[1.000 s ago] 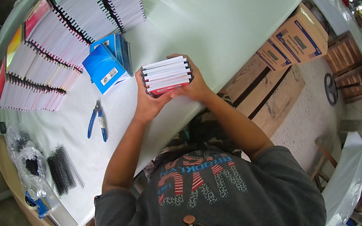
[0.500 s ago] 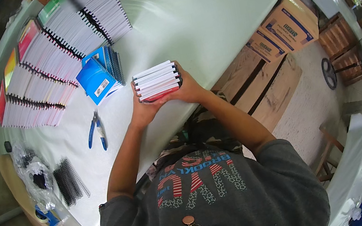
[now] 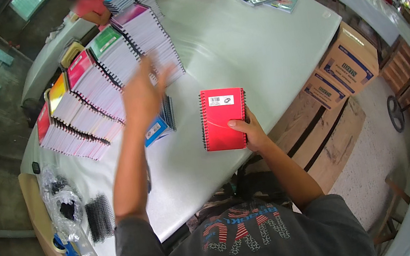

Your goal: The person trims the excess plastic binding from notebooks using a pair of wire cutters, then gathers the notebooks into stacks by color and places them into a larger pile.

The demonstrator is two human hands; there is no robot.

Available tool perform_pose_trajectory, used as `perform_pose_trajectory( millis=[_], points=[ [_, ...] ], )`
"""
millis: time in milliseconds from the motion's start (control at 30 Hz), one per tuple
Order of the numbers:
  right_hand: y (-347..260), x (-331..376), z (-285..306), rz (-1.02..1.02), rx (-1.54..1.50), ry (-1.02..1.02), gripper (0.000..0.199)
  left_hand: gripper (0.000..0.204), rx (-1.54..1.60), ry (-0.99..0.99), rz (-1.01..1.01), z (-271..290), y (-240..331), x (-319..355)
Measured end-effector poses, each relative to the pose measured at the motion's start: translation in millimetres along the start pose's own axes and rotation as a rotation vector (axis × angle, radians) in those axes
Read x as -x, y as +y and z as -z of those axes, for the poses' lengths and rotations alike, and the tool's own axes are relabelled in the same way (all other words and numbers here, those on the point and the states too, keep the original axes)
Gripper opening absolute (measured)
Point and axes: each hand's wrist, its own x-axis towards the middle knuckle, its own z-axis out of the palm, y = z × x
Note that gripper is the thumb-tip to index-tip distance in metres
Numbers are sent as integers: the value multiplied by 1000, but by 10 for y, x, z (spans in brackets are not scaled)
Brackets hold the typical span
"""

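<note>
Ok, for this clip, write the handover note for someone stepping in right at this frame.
Right hand: grips the red spiral-bound notebook, held upright above the near edge of the white table.
Left hand: raised, open, empty, in the air over the fanned rows of spiral-bound notebooks with coloured covers.
A blue-covered notebook stack lies between the hands; black binding coils lie at the far left.
Done: many notebooks bound and stacked.
Left: the red one is not yet set down.

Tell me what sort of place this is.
Probably a small notebook binding or packing workshop: rows of spiral notebooks on a white table, loose black binding coils, and cardboard cartons beside it.
</note>
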Motion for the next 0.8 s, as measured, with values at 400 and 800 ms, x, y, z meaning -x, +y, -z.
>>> perform_pose_trajectory(
  millis=[400,800],
  points=[
    [-40,13,44,-26,6,96,66,28,-266,306,-353,348,-492,-1231],
    [128,50,-59,-288,-236,-132,60,44,204,-46,-217,-858,-160,534]
  ],
)
